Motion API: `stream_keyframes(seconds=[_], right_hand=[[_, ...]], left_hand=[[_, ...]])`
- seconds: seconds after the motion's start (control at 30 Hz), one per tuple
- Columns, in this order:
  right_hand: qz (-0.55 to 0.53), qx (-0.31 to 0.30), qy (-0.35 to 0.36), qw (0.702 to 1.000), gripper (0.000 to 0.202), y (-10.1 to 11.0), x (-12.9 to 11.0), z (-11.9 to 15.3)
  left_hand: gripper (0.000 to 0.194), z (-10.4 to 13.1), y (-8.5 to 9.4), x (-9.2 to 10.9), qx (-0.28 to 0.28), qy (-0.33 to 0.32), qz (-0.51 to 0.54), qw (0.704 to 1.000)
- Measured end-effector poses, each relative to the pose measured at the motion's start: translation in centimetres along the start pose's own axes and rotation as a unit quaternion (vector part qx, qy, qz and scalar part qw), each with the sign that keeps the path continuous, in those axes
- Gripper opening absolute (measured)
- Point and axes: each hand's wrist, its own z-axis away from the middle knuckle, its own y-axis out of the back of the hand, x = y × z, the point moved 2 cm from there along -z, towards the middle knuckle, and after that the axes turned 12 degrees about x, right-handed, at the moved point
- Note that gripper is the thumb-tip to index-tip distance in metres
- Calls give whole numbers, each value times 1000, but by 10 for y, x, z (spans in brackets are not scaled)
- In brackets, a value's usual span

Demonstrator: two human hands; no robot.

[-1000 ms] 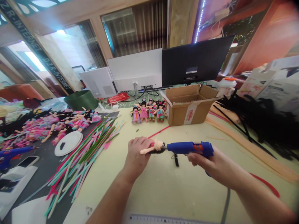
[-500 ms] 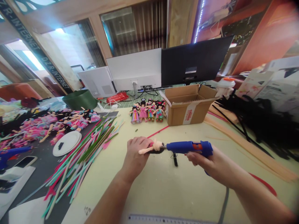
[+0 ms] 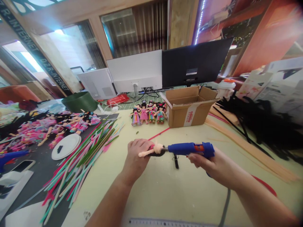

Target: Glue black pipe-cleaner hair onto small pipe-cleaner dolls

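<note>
My left hand (image 3: 137, 157) is closed around a small pipe-cleaner doll (image 3: 157, 148) with a peach head and arm, black hair and a bit of red. Fingers hide much of its body. A blue hot glue gun (image 3: 184, 148) is gripped in my right hand (image 3: 208, 160), its metal nozzle at the doll's head. Whether the tip touches the doll or stops just short, I cannot tell. Below the gun's barrel lies a short black piece (image 3: 176, 161) on the table. Behind my left hand runs a red pipe cleaner (image 3: 159, 134).
Several finished dolls (image 3: 148, 113) stand beside an open cardboard box (image 3: 189, 110). Loose pipe cleaners (image 3: 87, 157) lie to the left, near a white plate (image 3: 66, 146) and a heap of doll parts (image 3: 44, 126). Black pipe cleaners (image 3: 265, 119) pile at right. A ruler (image 3: 151, 222) lies in front.
The whole view has shifted slightly to the left. Both hands, the doll and the glue gun keep nearly the same position relative to each other.
</note>
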Motion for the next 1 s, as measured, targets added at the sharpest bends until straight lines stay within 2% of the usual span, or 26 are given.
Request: stream_keyframes(seconds=[0.3, 0.77, 1.0], right_hand=[[-13, 3, -4, 1000, 38, 0, 7, -1], [-56, 4, 24, 998, 27, 0, 5, -1], [-59, 14, 17, 998, 27, 0, 5, -2]], left_hand=[[11, -2, -1, -1, 9, -12, 12, 1000], [19, -1, 0, -3, 27, -30, 39, 998], [16, -2, 1, -3, 44, -49, 53, 996]])
